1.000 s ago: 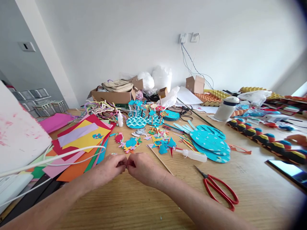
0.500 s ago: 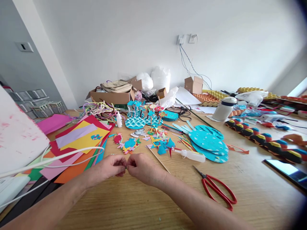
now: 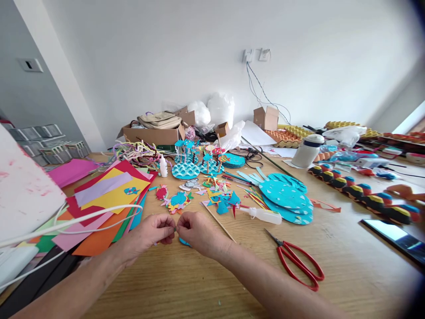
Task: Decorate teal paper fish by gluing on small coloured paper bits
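Observation:
My left hand (image 3: 160,229) and my right hand (image 3: 195,231) meet fingertip to fingertip above the wooden table. Each is pinched closed; between the tips is a tiny greenish speck too small to name. Beneath my right hand part of a blue piece (image 3: 183,242) shows, mostly hidden. Just beyond the hands lies a cluster of cut paper shapes with a blue fish-like piece (image 3: 178,199) on top. A thin wooden stick (image 3: 219,222) slants past my right hand.
Red-handled scissors (image 3: 300,261) lie at the right, with a glue bottle (image 3: 265,215) and blue discs (image 3: 285,195) behind. Coloured paper sheets (image 3: 96,230) and a white cable (image 3: 83,221) are at the left. A phone (image 3: 395,241) lies far right.
A blue piece now shows under my right hand. The hands stay pinched together, with slight finger movement. The view has shifted a little, moving the surroundings slightly left.

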A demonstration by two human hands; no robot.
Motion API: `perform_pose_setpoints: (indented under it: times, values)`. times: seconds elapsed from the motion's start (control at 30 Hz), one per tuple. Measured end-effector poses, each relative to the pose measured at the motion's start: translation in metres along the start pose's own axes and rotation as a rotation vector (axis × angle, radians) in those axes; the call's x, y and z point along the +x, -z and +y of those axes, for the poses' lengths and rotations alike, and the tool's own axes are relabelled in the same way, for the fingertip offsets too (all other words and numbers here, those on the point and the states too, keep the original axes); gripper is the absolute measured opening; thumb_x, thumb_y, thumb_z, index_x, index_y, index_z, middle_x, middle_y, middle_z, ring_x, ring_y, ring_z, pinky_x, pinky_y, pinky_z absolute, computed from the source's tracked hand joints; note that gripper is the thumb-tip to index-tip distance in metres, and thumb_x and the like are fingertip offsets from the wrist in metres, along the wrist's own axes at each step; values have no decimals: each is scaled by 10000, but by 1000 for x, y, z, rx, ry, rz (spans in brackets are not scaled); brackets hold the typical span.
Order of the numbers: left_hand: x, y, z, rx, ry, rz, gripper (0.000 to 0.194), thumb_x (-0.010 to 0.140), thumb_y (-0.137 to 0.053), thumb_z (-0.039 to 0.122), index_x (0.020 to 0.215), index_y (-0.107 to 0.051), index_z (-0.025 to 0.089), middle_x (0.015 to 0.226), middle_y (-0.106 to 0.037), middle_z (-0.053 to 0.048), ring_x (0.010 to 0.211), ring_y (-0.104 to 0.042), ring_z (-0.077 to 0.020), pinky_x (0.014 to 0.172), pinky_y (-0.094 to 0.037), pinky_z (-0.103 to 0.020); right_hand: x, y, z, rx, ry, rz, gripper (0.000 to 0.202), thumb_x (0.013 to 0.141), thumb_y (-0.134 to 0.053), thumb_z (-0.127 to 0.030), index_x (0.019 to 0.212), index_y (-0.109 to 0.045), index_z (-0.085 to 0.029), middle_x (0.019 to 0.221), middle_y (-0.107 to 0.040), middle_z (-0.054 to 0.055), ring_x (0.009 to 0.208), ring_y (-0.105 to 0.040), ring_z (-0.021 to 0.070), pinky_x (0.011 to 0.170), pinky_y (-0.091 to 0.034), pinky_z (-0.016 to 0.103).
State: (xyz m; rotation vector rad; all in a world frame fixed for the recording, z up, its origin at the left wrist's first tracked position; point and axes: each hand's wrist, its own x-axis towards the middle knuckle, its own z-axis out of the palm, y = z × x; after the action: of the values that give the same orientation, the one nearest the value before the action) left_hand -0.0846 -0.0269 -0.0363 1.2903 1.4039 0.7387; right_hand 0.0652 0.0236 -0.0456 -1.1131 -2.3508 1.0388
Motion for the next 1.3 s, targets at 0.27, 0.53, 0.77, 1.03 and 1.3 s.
perform_pose_setpoints:
  times: [0.27, 0.53, 0.77, 1.03, 1.3]
  values:
    - [3, -1, 0, 7, -15, 2, 241, 725, -553, 391, 734, -525, 152, 631, -550, 27, 588, -481, -110, 503, -286, -219, 0, -1, 4, 39, -32, 17, 137, 703, -445, -187, 674, -574, -151, 612, -569, -5, 545, -456, 84, 471, -299, 176]
    - [10, 4, -2, 132, 20, 8, 187, 697, -526, 351, 739, -505, 171, 597, -529, 47, 577, -501, -124, 462, -286, -208, -5, 7, 8, 1, 2, 17, 116, 703, -461, -136, 653, -564, -152, 572, -540, -21, 517, -446, 79, 450, -277, 178]
    - [15, 3, -1, 136, 24, -7, 220, 668, -554, 370, 715, -486, 166, 590, -504, 50, 549, -481, -118, 471, -310, -221, -11, 12, 23, -446, 558, 218, 138, 823, -444, -140, 841, -578, -166, 823, -582, 37, 721, -503, 126, 608, -357, 216]
    - [12, 0, 10, -27, 23, -151, 272, 663, -625, 386, 690, -505, 143, 617, -515, 38, 558, -485, -102, 535, -349, -236, -6, 17, 28, -656, 825, 218, 177, 873, -406, -174, 926, -574, -160, 815, -585, 35, 747, -478, 148, 687, -370, 255]
    - [13, 3, 6, -160, 76, -225, 260, 670, -653, 364, 740, -530, 145, 644, -524, 40, 553, -493, -86, 528, -337, -215, -6, 20, 30, -632, 877, 150, 198, 886, -379, -181, 892, -576, -159, 840, -606, 29, 763, -519, 135, 671, -382, 237]
